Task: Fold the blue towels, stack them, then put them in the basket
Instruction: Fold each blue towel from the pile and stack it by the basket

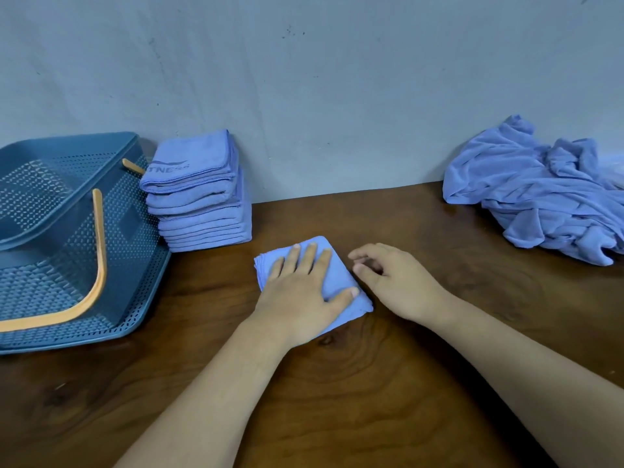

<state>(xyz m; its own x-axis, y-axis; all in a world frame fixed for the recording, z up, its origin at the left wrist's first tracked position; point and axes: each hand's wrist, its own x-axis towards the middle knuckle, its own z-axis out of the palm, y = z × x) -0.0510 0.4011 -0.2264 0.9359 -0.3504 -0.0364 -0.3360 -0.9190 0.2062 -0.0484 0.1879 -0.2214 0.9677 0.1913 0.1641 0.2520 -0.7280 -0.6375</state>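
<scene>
- One folded towel lies flat on the worktop, mid-front.
- Two hands: the left hand presses on that towel, grip apart, four fingers and thumb straight.
- The right hand sits at the towel's right edge, fingers loosely curled, grip apart, holding nothing.
- One stack of folded towels stands against the wall; their number cannot be told.
- One basket with one orange handle lies tipped just left of the stack.
- One heap of unfolded towels lies far right.
</scene>
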